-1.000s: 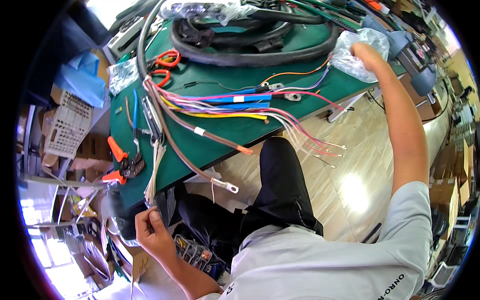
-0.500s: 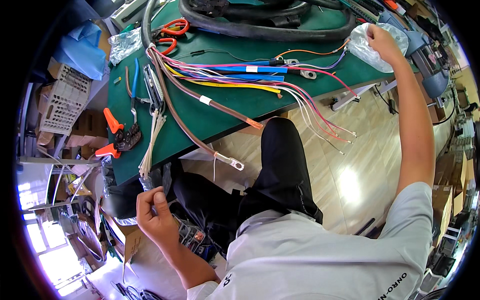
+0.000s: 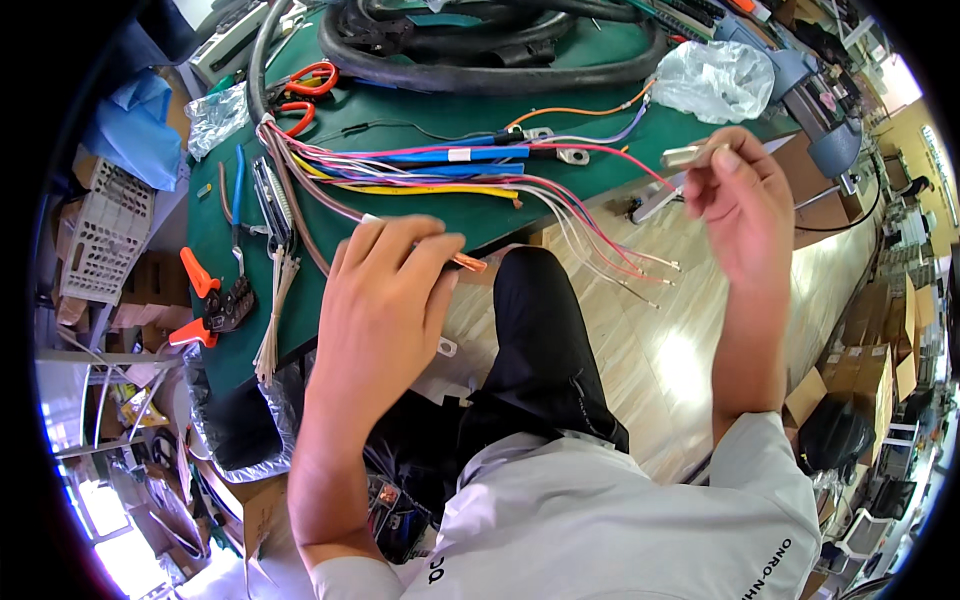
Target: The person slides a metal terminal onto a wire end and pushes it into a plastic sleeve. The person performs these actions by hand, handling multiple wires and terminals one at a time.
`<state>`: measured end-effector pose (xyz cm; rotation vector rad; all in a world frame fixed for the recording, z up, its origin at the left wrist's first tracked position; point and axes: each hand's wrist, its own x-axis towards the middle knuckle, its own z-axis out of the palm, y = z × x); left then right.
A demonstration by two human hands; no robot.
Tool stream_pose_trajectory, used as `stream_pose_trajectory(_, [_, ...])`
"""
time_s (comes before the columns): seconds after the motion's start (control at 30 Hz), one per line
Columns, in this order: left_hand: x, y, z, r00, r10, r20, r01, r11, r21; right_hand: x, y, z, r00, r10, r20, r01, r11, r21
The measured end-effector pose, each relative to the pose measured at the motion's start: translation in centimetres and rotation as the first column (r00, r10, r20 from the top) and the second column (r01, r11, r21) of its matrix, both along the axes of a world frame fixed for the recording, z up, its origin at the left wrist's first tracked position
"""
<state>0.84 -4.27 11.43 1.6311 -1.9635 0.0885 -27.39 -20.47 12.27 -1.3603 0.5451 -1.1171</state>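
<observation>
My left hand (image 3: 375, 310) is closed around a brown cable near its stripped copper end (image 3: 468, 263), which pokes out past the fingers. Raised over the table's right edge, my right hand (image 3: 742, 205) pinches a silver cable lug (image 3: 682, 157) between thumb and fingers. Below my left hand shows the lug (image 3: 446, 347) of another cable, mostly covered by that hand. Beyond the hands, thin coloured wires (image 3: 600, 225) fan out over the table's front edge. Thicker blue cables (image 3: 480, 155) lie among them, with lugs (image 3: 572, 157) close by.
On the green table (image 3: 420, 215) are a crumpled plastic bag (image 3: 715, 82), a thick black cable coil (image 3: 480, 78), red-handled scissors (image 3: 312, 80), an orange-handled crimper (image 3: 215, 305) and a bundle of cable ties (image 3: 275, 320). A white crate (image 3: 108, 232) stands at left.
My right hand has left the plastic bag and come nearer, with a lug in its fingers. My left hand has moved up and right and taken hold of the brown cable.
</observation>
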Motion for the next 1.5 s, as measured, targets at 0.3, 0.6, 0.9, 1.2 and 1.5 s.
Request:
stream_pose_trajectory(0.3, [1.8, -2.6, -1.5, 0.992, -0.102, 0.078, 0.083, 0.973, 0.213, 3.3, 7.4, -5.4, 0.993, 0.062, 0.1, -0.087, 0.96, 0.266])
stream_pose_trajectory(0.6, [2.6, -2.6, -1.5, 0.99, -0.129, -0.057, 0.137, 0.975, 0.174, 6.9, 8.6, -7.7, 0.975, 0.082, 0.205, -0.161, 0.9, 0.406])
stream_pose_trajectory(0.9, [3.1, -2.9, 0.2, 0.981, -0.172, -0.088, 0.177, 0.983, 0.055, 9.5, 7.7, -7.5, 0.957, 0.053, 0.284, -0.145, 0.939, 0.312])
stream_pose_trajectory(1.2, [3.4, -3.0, 1.1, 0.971, -0.204, -0.121, 0.212, 0.976, 0.053, 10.7, 8.3, -5.9, 0.959, -0.233, -0.162, 0.09, 0.791, -0.605])
stream_pose_trajectory(1.5, [3.4, -2.4, 1.0, 0.969, -0.181, -0.165, 0.194, 0.979, 0.062, 12.8, 7.5, -5.2, 0.879, -0.456, -0.143, 0.077, 0.43, -0.899])
